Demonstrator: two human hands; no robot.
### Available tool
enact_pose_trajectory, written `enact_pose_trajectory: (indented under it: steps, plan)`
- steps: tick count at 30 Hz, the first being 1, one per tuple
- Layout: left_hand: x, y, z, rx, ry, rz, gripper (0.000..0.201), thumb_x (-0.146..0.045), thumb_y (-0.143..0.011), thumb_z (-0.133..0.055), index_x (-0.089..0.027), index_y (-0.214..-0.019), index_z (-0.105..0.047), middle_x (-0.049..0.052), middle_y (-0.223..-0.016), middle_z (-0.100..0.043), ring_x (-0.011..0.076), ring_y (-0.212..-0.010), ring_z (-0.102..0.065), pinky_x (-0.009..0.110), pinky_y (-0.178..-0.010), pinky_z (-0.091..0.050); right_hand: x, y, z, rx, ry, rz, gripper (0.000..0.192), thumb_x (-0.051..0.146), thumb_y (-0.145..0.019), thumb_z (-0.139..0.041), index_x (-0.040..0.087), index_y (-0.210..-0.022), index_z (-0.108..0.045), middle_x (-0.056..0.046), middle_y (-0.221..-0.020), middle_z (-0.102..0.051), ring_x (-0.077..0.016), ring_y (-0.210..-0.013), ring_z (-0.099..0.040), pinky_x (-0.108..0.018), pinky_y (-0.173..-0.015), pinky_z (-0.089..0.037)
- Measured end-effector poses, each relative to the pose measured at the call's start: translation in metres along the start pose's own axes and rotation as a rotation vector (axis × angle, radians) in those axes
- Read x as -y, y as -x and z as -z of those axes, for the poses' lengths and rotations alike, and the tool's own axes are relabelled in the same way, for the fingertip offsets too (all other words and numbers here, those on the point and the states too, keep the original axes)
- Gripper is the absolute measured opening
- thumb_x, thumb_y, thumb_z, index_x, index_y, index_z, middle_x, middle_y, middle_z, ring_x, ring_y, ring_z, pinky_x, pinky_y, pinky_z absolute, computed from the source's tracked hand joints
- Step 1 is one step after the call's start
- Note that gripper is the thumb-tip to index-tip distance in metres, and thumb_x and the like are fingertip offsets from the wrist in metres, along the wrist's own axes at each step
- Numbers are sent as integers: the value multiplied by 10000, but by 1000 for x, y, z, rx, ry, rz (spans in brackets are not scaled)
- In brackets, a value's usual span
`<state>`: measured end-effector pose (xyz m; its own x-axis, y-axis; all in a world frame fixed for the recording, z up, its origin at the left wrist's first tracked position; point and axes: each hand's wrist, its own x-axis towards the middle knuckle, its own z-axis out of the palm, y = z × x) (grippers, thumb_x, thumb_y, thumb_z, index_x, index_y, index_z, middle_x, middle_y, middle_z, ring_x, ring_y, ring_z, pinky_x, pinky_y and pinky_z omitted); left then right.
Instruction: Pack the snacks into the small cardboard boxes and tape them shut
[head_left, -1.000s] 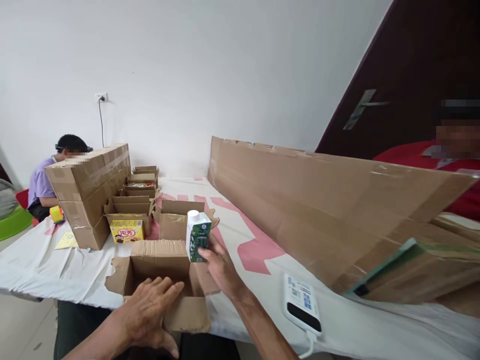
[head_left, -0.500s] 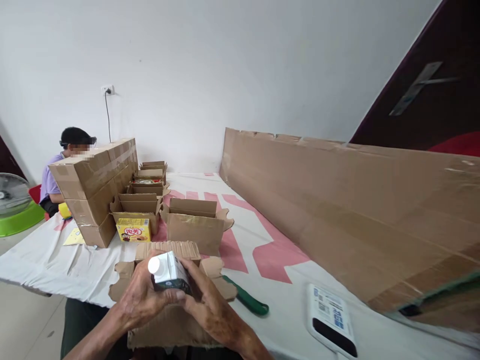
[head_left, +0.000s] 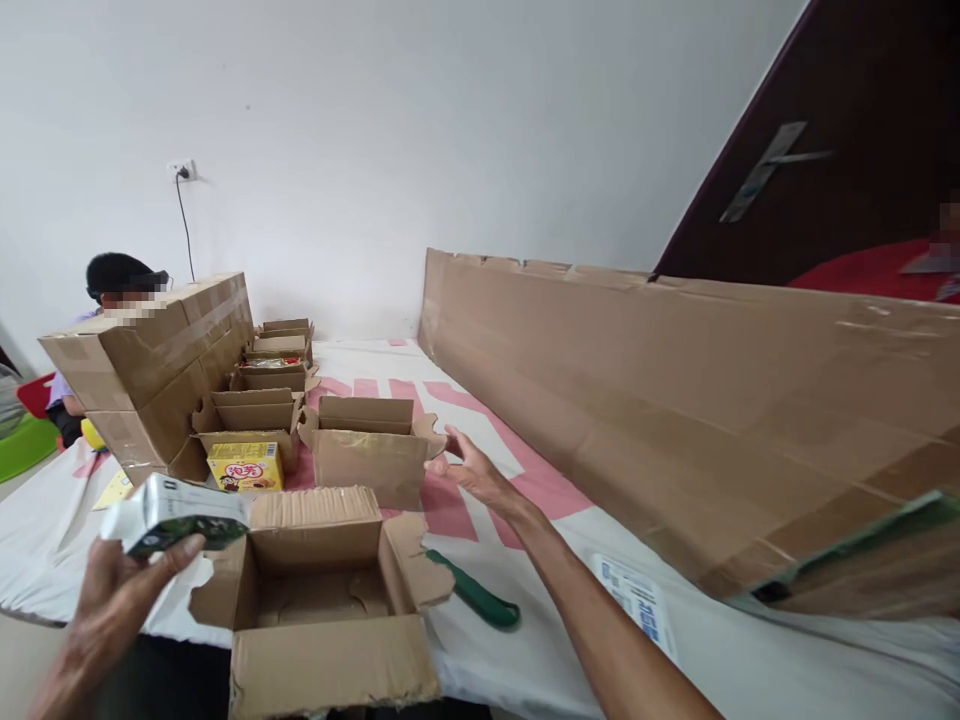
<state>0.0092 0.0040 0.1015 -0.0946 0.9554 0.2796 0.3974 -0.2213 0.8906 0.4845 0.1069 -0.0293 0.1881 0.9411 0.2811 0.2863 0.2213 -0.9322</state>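
My left hand [head_left: 124, 590] is closed round a white and dark green drink carton [head_left: 191, 515], now tilted nearly onto its side to the left of an open cardboard box [head_left: 334, 665]. That box stands right in front of me, flaps spread, its inside bare. My right hand [head_left: 480, 472] is stretched forward with thumb and fingers apart, beside the right flap of a second open cardboard box [head_left: 371, 465]. Whether the fingertips touch that flap I cannot tell. A green-handled tool [head_left: 480, 597] lies under my right forearm, partly hidden by the near box's flap.
A yellow snack box [head_left: 246, 467] and several open cartons [head_left: 255, 412] line the left side. Stacked sealed boxes [head_left: 157, 350] stand behind them, with a person [head_left: 120, 275] beyond. A long cardboard sheet [head_left: 637, 400] walls the right side. A white device [head_left: 637, 605] lies at right.
Both hands were on the upright carton above the near box. My left hand has carried it left and tipped it; my right hand has let go and reached forward to the second box.
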Motion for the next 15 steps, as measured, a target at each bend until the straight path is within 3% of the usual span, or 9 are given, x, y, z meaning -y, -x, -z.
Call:
enact_pose_trajectory:
  steps: [2,5,9,15]
  plan:
    - [4,-21,14,-50,-68,30,525,-621,-677,-921,-204,-962,-779,84,-945,-856,372,-992,-801,475,-931,-679,-17,-6,-8,118,-32,4,955,677,-645,-921,221,-1436,-638,-180,-1455,-695,-398,-1361,-636,-611,-1180,-495]
    - [20,-56,21,-16,-172,-19,494,-589,-669,-901,-215,-955,-753,62,-912,-838,341,-921,-784,462,-861,-662,-26,-8,-27,223,-94,-37,798,615,-642,-936,212,-1298,-725,-156,-1313,-777,-383,-1226,-711,-587,-1110,-563]
    - [59,-92,10,232,-410,-64,366,-535,-690,-793,-215,-803,-656,33,-765,-733,286,-762,-688,415,-719,-580,-27,-10,-44,270,-166,-35,730,553,-671,-925,211,-1287,-736,-162,-1311,-788,-398,-1231,-723,-582,-1087,-586]
    - [115,-123,-37,617,-432,-52,453,-364,-671,-722,-190,-1089,-713,44,-988,-752,296,-975,-667,406,-889,-557,-43,-9,-51,230,-133,1,796,556,-740,-885,246,-1435,-653,-172,-1478,-704,-390,-1317,-684,-583,-1101,-583]
